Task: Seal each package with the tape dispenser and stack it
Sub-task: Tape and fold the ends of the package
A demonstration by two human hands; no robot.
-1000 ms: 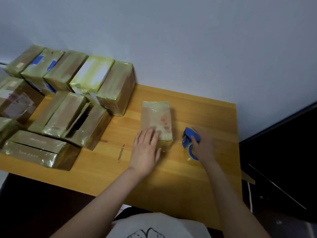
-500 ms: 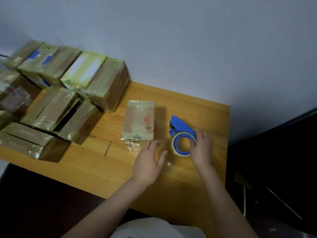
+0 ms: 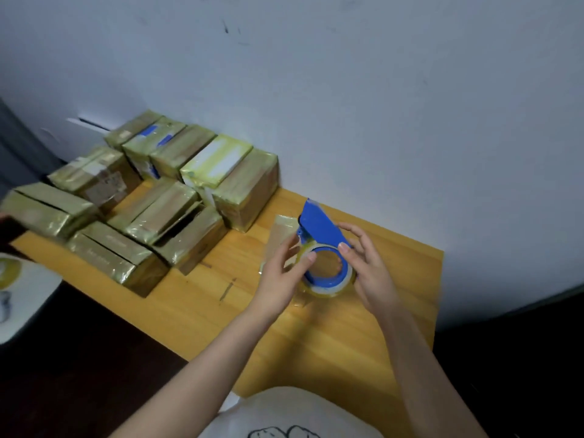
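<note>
Gripping one tape dispenser (image 3: 319, 223): left hand (image 3: 282, 275), right hand (image 3: 371, 267); one package (image 3: 278, 233) behind.

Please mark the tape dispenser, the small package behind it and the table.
tape dispenser (image 3: 319, 224), head view, on its blue cover.
small package (image 3: 279, 230), head view, on its top.
table (image 3: 316, 339), head view, bare wood.

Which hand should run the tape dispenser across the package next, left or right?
Right, probably. The right hand wraps the tape dispenser at its roll. The left hand only pinches the roll's rim and sits nearer the package, so it suits steadying that.
</note>
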